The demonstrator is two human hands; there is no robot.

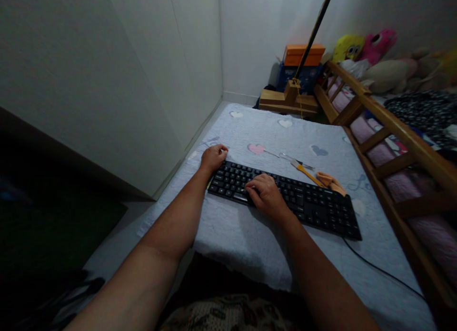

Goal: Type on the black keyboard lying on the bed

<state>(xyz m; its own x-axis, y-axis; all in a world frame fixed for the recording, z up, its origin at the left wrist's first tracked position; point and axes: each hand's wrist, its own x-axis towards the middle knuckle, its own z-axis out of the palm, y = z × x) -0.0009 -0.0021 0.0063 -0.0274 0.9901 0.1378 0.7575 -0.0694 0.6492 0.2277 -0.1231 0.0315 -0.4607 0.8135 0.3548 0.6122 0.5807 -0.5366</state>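
A black keyboard lies at a slant on the cloth-covered table. Near its far left corner is my left hand, fingers curled in and thumb against them; whether anything is in them is hidden. My right hand rests over the keys left of the middle, fingers bent and pressed together, and what they hold, if anything, cannot be made out. Behind the keyboard lie a flat brush with a yellow handle, a thin metal tool like tweezers, a thin stick and a crumpled orange-brown cloth.
The light quilted cover with hearts spreads over the table. A black cable runs off the right front. A pale panel stands close on the left, a wooden bed rail on the right. Boxes and a wooden stand are behind.
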